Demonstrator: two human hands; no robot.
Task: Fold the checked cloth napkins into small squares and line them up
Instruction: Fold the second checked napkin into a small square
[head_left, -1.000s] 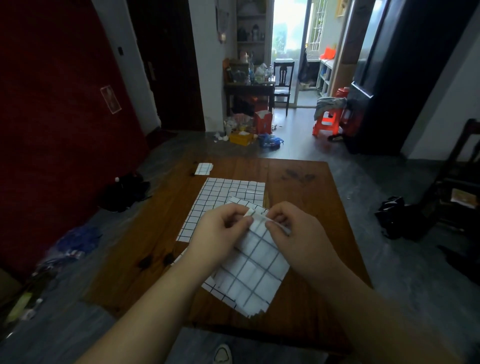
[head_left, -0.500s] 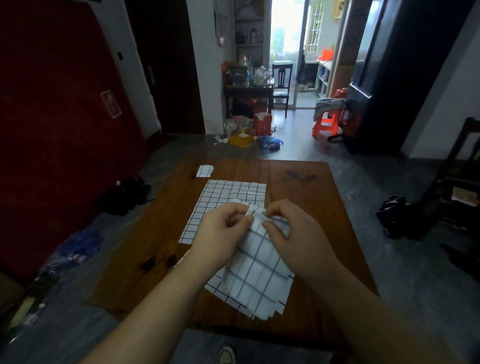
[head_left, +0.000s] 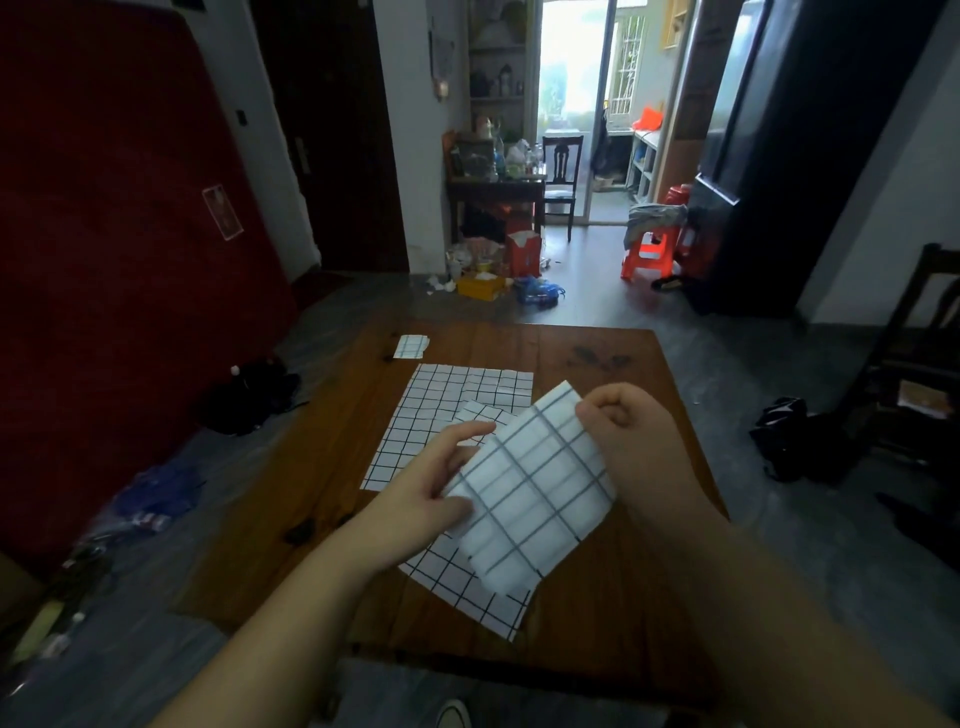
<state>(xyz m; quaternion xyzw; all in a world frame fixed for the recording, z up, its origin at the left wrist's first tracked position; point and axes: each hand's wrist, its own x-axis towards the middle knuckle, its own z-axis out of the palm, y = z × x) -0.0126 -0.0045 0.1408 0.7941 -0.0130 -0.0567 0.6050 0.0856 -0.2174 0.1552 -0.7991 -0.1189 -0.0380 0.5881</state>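
The right hand (head_left: 626, 434) pinches the far corner of a checked napkin (head_left: 535, 488), fingers curled tight round it, and holds the cloth tilted up off the table (head_left: 597, 364). The left hand (head_left: 428, 486) meets the napkin's near-left edge with its fingers stretched out; their tips are hidden behind the cloth, so whether it grips or only touches cannot be told. Under both hands lies a second napkin (head_left: 467, 590), mostly covered, only its near corner showing. Just beyond the left hand a third napkin (head_left: 452, 400) lies flat, its near edge hidden. Well beyond that sits a small folded square (head_left: 411, 347), too small to make out its folds
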